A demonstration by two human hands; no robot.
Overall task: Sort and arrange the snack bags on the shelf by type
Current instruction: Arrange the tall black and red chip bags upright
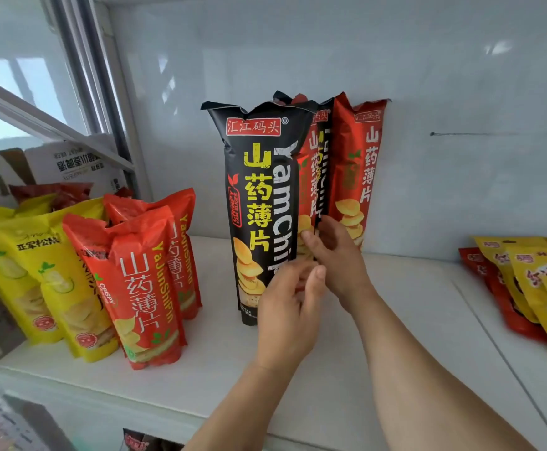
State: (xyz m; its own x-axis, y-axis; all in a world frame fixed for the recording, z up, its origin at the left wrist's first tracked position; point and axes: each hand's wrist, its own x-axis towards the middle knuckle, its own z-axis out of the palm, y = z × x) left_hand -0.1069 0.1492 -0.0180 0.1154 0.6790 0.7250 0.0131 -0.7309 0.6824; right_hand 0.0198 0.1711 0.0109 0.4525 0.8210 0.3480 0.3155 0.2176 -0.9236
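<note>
A tall black yam chip bag point(262, 203) stands upright at the middle of the white shelf point(405, 307). Behind it, red yam chip bags point(353, 170) and a second black bag point(324, 157) lean on the back wall. My left hand point(290, 307) grips the front black bag at its lower right edge, fingers on its face and thumb to the right. Just behind, the fingers of my right hand point(334, 255) touch the lower part of the bags at the back. Motion blur hides the left fingertips.
At the left stand shorter red-orange bags point(142, 288) and yellow bags point(51, 288), with cardboard boxes point(70, 164) behind them. Yellow pouches point(538, 281) and red pouches point(506, 301) lie at the right end. A metal frame post point(109, 92) rises at the back left.
</note>
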